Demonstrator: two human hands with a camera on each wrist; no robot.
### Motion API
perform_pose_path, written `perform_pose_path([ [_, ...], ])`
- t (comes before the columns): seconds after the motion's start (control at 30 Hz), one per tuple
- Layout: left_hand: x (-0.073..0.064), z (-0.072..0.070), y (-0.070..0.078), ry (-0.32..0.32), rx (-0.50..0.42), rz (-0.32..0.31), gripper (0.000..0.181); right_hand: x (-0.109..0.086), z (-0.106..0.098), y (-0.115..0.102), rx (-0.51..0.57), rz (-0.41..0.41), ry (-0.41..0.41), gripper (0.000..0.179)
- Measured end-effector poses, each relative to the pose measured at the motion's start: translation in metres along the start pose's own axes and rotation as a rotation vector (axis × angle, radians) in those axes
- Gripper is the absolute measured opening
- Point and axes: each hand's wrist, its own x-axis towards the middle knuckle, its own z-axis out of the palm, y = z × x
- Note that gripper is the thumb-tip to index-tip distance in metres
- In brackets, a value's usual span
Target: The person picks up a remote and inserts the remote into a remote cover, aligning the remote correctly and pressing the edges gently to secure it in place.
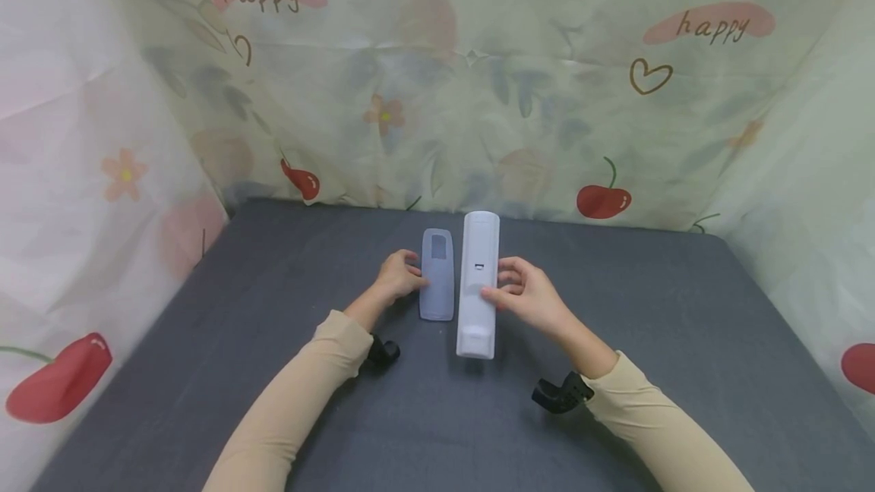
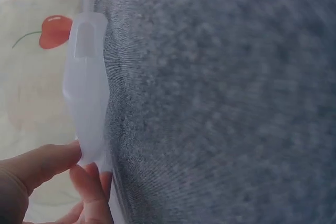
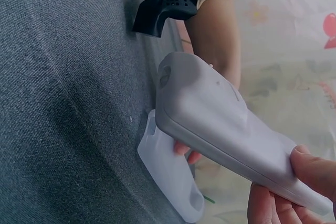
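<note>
In the head view, the person's right hand (image 1: 529,294) grips a white device (image 1: 478,317) near its middle, thumb laid on the upper face. The left hand (image 1: 399,277) pinches a translucent case (image 1: 437,283) just left of the device; a narrow gap parts the two things, both above the middle of the dark table (image 1: 437,424), towards its far edge.

The head view alone gives the small dark slot in the device's face. The left wrist view shows the pinch more closely: thumb on one side of the case, fingers on the other, some of them seen through its wall. The right wrist view adds a recess in the device's near end, the right fingers beneath it, and the device held clear of the table. Whether the case touches the table cannot be told.

Counted: one device, one case, two hands, two beige sleeves (image 1: 287,408), two black wrist mounts (image 1: 562,393). Printed curtains (image 1: 472,112) stand around the table; the head view shows the word "happy" twice on them.
</note>
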Motion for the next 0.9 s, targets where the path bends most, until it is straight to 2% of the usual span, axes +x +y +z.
perform_pose_path([
  [0.17,-0.006,-0.002,0.002,-0.031,-0.05,-0.015,0.063,0.0,0.001,-0.001,0.013,0.013,0.001,0.053],
  [0.37,-0.005,-0.001,0.001,-0.123,-0.124,-0.011,0.063,0.001,0.001,-0.001,0.014,0.012,0.003,0.053],
  [0.53,-0.004,0.001,0.001,-0.18,-0.201,-0.034,0.055,0.001,-0.001,-0.001,0.008,0.013,0.009,0.053],
  [0.63,-0.009,0.0,0.006,-0.203,-0.231,-0.043,0.049,0.001,-0.002,-0.001,0.011,0.005,0.011,0.053],
  [0.77,-0.013,-0.001,0.009,-0.208,-0.249,-0.047,0.045,0.001,-0.004,-0.002,0.023,-0.003,0.018,0.052],
  [0.9,-0.016,-0.003,0.011,-0.184,-0.292,-0.032,0.04,0.002,-0.007,-0.004,0.02,-0.003,0.035,0.053],
])
